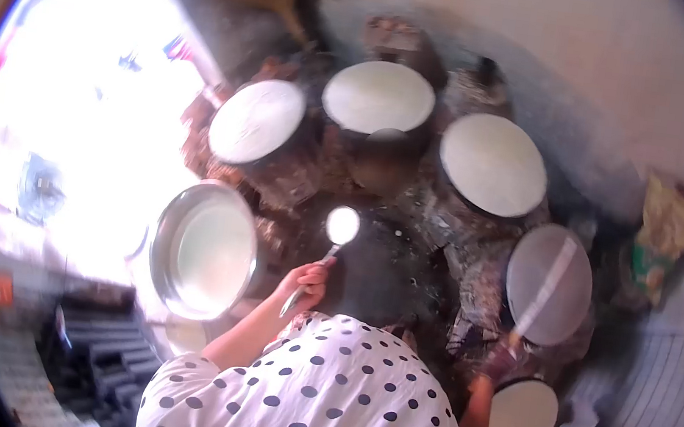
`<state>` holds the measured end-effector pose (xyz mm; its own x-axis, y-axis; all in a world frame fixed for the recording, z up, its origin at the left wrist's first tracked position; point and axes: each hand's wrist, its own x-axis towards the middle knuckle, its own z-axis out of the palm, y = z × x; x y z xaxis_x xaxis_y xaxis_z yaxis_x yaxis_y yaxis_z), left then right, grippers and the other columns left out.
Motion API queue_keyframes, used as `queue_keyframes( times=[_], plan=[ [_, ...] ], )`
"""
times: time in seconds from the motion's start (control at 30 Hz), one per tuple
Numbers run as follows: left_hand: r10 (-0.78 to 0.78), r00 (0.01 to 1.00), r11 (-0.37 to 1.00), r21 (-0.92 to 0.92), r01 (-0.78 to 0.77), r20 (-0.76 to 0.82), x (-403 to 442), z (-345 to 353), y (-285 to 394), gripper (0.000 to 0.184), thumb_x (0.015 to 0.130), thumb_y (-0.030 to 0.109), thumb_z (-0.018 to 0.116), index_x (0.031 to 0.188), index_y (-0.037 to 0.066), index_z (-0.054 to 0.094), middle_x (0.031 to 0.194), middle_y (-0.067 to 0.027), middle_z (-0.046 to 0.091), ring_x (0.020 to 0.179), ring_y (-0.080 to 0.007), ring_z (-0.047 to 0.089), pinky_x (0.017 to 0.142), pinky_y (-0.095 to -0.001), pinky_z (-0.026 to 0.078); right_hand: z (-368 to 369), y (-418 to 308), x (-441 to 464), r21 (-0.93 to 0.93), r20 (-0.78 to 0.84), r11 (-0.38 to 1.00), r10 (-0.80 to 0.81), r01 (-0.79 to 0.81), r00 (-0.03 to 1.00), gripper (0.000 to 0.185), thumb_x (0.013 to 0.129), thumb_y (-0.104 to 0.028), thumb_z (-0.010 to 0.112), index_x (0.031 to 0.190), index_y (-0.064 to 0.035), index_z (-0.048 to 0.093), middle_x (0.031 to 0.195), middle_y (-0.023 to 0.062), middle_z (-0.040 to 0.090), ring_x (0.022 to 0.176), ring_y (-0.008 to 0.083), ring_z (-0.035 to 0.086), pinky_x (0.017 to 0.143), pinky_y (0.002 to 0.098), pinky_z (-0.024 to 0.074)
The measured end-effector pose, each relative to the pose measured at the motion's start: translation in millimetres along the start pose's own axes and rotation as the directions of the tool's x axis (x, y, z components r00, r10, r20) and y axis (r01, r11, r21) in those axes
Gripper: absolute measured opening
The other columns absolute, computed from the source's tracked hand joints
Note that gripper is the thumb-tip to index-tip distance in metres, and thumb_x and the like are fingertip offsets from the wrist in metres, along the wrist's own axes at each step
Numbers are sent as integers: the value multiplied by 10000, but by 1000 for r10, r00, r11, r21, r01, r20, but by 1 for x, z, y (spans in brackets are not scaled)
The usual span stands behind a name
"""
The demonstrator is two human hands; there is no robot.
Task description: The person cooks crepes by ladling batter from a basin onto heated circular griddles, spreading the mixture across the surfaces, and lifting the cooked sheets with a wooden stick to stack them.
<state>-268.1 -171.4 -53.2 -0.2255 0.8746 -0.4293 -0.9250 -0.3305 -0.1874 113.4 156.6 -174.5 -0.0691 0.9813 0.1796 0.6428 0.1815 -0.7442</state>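
Note:
My left hand (305, 284) is closed round the handle of a ladle (342, 225), whose round bowl holds something white over the dark floor. A metal basin (250, 255) with pale liquid is left of this hand. My right hand (499, 363), blurred and dark, grips a long pale flat stick (546, 290). The stick lies across a greyish round pan (574, 268) at the right. Below that hand is another round pan with a white surface (523, 419).
Three dark-rimmed round pans with white surfaces, at left (257, 121), centre (379, 97) and right (493, 164), sit on rough brick supports. A yellow-green packet (664, 232) is by the right wall. Dark stacked pieces (107, 355) lie lower left, near a bright opening.

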Motion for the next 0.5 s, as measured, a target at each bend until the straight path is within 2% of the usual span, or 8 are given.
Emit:
queue_keyframes(
  times=[0.03,0.1,0.17,0.2,0.23,0.3,0.37,0.5],
  plan=[
    [106,987,994,9,-108,119,-29,-24,20,284,988,148,359,1234,61,470,587,49,386,398,-38,354,392,-213,287,51,-19,-3,-281,135,956,-52,88,989,173,899,-158,532,970,-44,640,671,5,594,586,97,571,494,273,430],
    [512,851,681,659,-319,-117,-107,-30,49,335,986,171,373,1307,101,442,559,38,374,390,-53,354,366,-218,290,127,-108,-32,321,661,931,-87,-176,745,195,890,-139,548,1044,-63,640,676,17,604,590,92,575,491,265,429],
    [754,639,344,920,-189,-151,-145,-99,90,378,976,200,404,1346,125,423,569,24,397,390,-73,363,349,-221,303,174,-209,-84,267,838,963,-215,-33,502,244,900,-147,533,1119,-83,620,671,21,601,591,96,578,502,262,439],
    [777,614,312,933,-181,-140,-160,-117,106,372,963,203,422,1322,108,447,591,13,431,407,-82,387,360,-212,321,200,-247,-110,205,913,978,-175,-43,369,300,906,-128,518,1202,-109,565,672,12,589,545,84,546,469,256,435],
    [785,583,444,847,-292,-210,-164,-155,122,378,954,199,431,1317,97,452,606,9,448,425,-82,406,361,-211,319,218,-282,-136,129,968,991,-117,-41,223,374,912,-109,502,1285,-135,510,672,2,578,500,73,513,435,250,431],
    [744,594,579,739,-344,-307,-155,-184,144,369,953,186,441,1309,93,416,595,23,400,412,-71,361,368,-207,295,267,-308,-172,185,976,939,-209,290,55,435,921,-146,479,1348,-225,452,731,60,616,540,140,564,497,291,473],
    [700,591,679,630,-377,-401,-150,-247,191,197,947,160,429,1135,104,449,598,29,399,425,-55,369,382,-214,311,322,-321,-217,508,840,608,-508,611,-193,397,934,-216,433,1329,-174,439,897,178,633,797,340,627,707,422,503],
    [632,565,758,574,-308,-530,-179,-313,268,93,926,135,441,1003,89,464,619,11,444,433,-73,408,399,-236,351,384,-392,-329,183,979,496,-15,849,-203,378,954,-230,378,1325,-199,443,1087,183,616,1001,375,590,841,460,474]
  ],
)
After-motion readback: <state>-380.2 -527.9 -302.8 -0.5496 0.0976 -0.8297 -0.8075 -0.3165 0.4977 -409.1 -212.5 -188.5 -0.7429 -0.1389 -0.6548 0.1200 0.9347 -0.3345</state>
